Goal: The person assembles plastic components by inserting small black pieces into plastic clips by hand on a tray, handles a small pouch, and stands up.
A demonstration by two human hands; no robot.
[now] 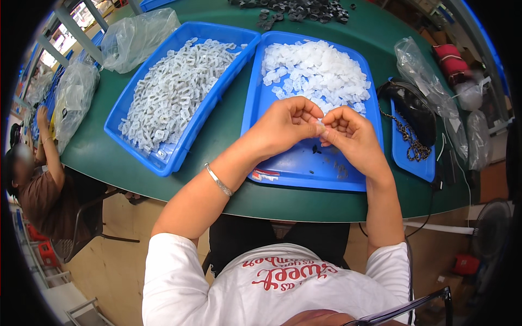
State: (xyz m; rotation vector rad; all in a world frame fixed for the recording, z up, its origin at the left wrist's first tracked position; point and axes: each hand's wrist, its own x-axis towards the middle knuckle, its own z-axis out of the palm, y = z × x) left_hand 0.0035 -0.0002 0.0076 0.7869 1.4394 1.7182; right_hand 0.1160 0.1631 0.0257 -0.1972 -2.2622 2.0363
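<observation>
My left hand (288, 124) and my right hand (350, 136) meet above a shallow blue tray (304, 178). Thumbs and fingertips of both pinch one small whitish plastic piece (320, 124), mostly covered by the fingers. Behind my hands, a heap of flat translucent white pieces (321, 68) fills the tray's far part. A few tiny dark bits (315, 148) lie on the tray near my wrists. To the left, a deeper blue bin (179, 155) holds many small translucent frame-like plastic parts (174, 89).
Black rubbery parts (310, 8) are piled at the table's far side. Clear plastic bags (136, 41) lie left. On the right, a small blue tray (405, 152) carries a black pouch (410, 106) and a chain (416, 144). Another person (41, 185) sits at far left.
</observation>
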